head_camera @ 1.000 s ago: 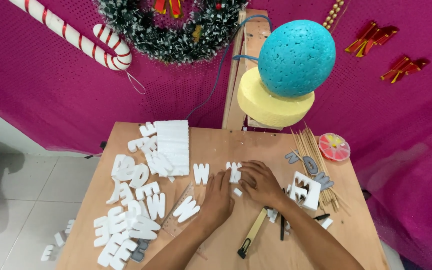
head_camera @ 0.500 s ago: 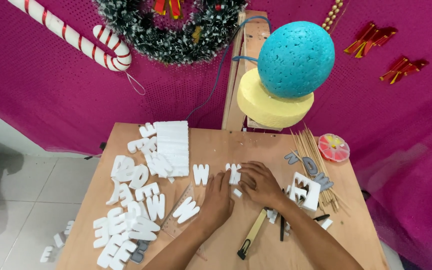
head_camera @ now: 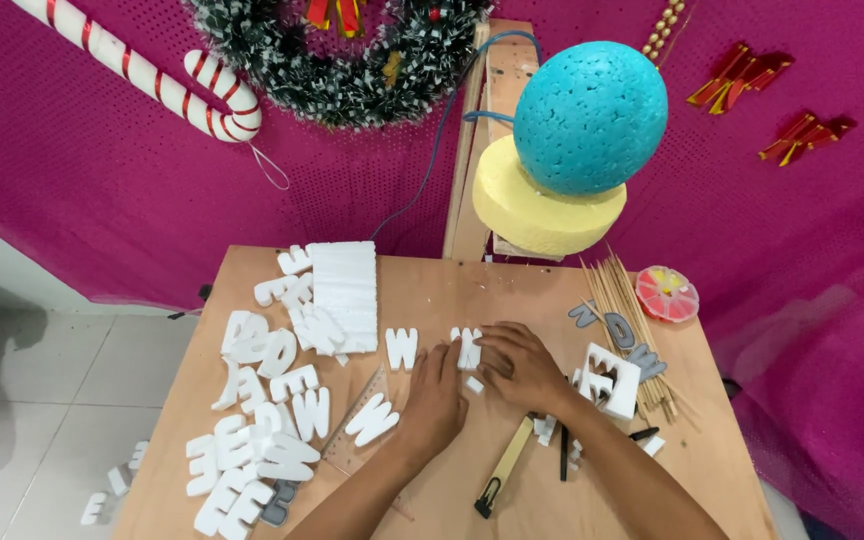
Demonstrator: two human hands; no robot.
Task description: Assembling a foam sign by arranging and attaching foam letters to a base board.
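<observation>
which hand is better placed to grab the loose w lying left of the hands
Left. The left hand lies right beside the loose white foam W; the right hand sits farther off, across the small foam piece.

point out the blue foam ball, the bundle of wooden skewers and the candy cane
blue foam ball (head_camera: 590, 118), head view, middle of its front
bundle of wooden skewers (head_camera: 624, 310), head view, mid-length
candy cane (head_camera: 167, 82), head view, striped shaft

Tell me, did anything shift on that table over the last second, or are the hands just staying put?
Nothing has visibly changed. Both hands stay together on the small white foam letter at the middle of the table: the left hand beside it, the right hand over it. The loose foam letters on the left, the wooden skewers and the knife lie as before.
</observation>
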